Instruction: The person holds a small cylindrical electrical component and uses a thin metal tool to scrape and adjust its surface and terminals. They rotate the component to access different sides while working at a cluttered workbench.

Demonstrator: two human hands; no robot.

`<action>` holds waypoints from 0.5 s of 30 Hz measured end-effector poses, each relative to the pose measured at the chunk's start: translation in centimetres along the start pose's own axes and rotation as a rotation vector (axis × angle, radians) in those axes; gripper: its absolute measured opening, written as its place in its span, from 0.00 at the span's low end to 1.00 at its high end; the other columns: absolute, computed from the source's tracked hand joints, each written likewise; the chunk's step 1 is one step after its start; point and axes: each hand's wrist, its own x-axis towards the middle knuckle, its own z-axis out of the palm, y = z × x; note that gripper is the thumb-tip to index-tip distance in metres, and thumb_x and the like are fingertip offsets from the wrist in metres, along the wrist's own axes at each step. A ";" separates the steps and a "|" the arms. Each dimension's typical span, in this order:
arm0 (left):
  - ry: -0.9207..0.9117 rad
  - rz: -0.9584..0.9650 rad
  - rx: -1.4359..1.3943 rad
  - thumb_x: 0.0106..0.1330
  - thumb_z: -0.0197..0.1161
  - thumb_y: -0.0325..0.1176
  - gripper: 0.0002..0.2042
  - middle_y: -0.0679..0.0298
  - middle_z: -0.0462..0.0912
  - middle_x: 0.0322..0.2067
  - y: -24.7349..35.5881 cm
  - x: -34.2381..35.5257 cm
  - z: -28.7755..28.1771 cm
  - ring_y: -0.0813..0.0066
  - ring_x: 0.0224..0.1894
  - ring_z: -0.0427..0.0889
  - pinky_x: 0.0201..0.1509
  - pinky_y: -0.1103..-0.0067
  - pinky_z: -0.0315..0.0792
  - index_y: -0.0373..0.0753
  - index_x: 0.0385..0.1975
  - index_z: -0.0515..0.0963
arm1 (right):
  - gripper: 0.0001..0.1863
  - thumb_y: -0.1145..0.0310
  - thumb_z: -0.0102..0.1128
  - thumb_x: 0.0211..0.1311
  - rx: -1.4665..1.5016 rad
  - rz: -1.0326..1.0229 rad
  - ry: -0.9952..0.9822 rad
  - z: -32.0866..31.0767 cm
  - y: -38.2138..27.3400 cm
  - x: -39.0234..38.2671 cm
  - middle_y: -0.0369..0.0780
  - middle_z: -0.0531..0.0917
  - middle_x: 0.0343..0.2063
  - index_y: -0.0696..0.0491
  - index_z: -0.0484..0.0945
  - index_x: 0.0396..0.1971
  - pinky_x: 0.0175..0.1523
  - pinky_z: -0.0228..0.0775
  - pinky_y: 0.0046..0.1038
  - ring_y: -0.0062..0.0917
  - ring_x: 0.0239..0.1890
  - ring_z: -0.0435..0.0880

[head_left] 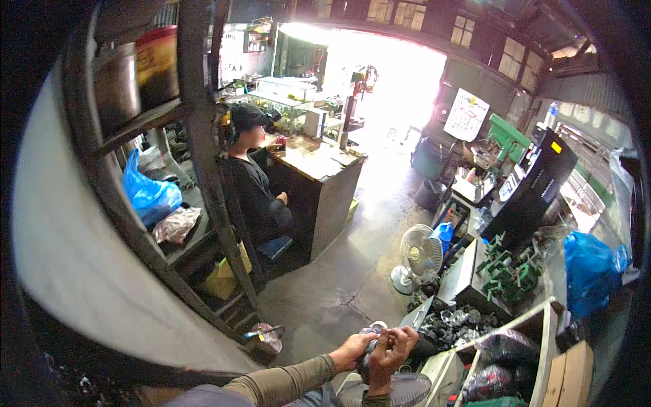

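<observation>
Low in the view, my left hand (349,351) and my right hand (392,354) are together, both closed around a small dark object (368,363) with a lighter part near the top. Their fingers hide much of it, so I cannot tell exactly what it is. A white round rim (380,325) shows just behind my fingers, and a grey rounded surface (407,389) lies below my hands. A pile of dark scrap pieces (458,322) is just beyond them to the right.
A person (251,193) sits at a wooden-topped counter (319,152). A standing fan (416,249), green clamps (508,268), a black cabinet (532,183) and a blue bag (593,271) line the right. A wooden shelf frame (237,271) rises on the left, with concrete floor (339,271) between.
</observation>
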 end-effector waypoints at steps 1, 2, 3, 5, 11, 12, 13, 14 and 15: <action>0.108 0.049 0.009 0.79 0.65 0.41 0.13 0.63 0.88 0.42 -0.7 0.0 0.8 0.71 0.42 0.86 0.50 0.71 0.80 0.37 0.50 0.84 | 0.08 0.68 0.66 0.78 -0.015 0.026 0.013 0.0 0.5 0.2 0.42 0.72 0.50 0.56 0.78 0.43 0.42 0.74 0.26 0.24 0.39 0.77; 0.181 0.089 0.017 0.80 0.65 0.39 0.11 0.65 0.87 0.41 -1.6 -0.5 1.4 0.74 0.41 0.85 0.49 0.73 0.80 0.38 0.48 0.84 | 0.08 0.68 0.65 0.79 -0.033 0.049 0.013 -0.2 1.1 0.1 0.41 0.72 0.47 0.57 0.77 0.42 0.41 0.74 0.27 0.25 0.37 0.76; 0.215 0.290 0.126 0.80 0.64 0.38 0.10 0.67 0.87 0.41 6.8 7.0 4.8 0.78 0.42 0.84 0.48 0.75 0.79 0.39 0.48 0.84 | 0.10 0.67 0.65 0.79 0.011 -0.048 0.067 5.2 4.1 10.9 0.40 0.72 0.44 0.58 0.76 0.40 0.38 0.74 0.26 0.23 0.35 0.76; 0.276 0.448 0.107 0.80 0.65 0.39 0.11 0.68 0.86 0.44 6.8 12.0 4.4 0.79 0.46 0.83 0.51 0.76 0.78 0.39 0.50 0.83 | 0.12 0.67 0.65 0.80 0.068 0.068 0.087 8.7 8.7 13.9 0.39 0.71 0.41 0.58 0.74 0.38 0.36 0.74 0.24 0.21 0.32 0.76; -0.026 0.423 0.328 0.80 0.68 0.43 0.18 0.65 0.86 0.50 16.1 24.8 9.4 0.78 0.52 0.82 0.60 0.76 0.78 0.38 0.60 0.80 | 0.09 0.72 0.65 0.76 0.343 0.246 0.224 13.8 21.0 27.8 0.37 0.71 0.37 0.56 0.72 0.39 0.33 0.75 0.25 0.21 0.28 0.78; -0.062 0.341 0.351 0.79 0.69 0.43 0.17 0.62 0.87 0.49 17.6 28.2 10.3 0.73 0.50 0.83 0.58 0.74 0.79 0.40 0.58 0.81 | 0.07 0.74 0.63 0.77 0.242 0.148 0.240 13.9 24.3 29.7 0.37 0.74 0.34 0.56 0.72 0.40 0.33 0.76 0.26 0.21 0.28 0.79; -0.108 0.264 0.386 0.77 0.70 0.44 0.16 0.59 0.87 0.49 19.6 32.2 11.4 0.67 0.48 0.85 0.56 0.71 0.81 0.42 0.56 0.83 | 0.06 0.77 0.61 0.78 0.142 0.043 0.275 14.9 27.2 33.0 0.38 0.78 0.32 0.55 0.72 0.42 0.33 0.78 0.26 0.21 0.28 0.81; -0.110 0.186 0.431 0.76 0.72 0.44 0.15 0.56 0.88 0.48 21.8 35.4 10.6 0.62 0.46 0.86 0.54 0.69 0.82 0.44 0.54 0.85 | 0.06 0.71 0.66 0.75 0.207 0.167 0.259 16.4 25.5 36.1 0.41 0.80 0.37 0.55 0.78 0.42 0.42 0.76 0.33 0.28 0.34 0.80; 0.036 0.415 0.467 0.78 0.70 0.44 0.15 0.58 0.89 0.42 22.4 38.7 11.2 0.69 0.40 0.87 0.45 0.70 0.83 0.40 0.53 0.85 | 0.10 0.65 0.71 0.73 0.255 0.296 0.232 17.0 23.4 38.8 0.45 0.83 0.43 0.56 0.83 0.42 0.51 0.73 0.39 0.36 0.41 0.79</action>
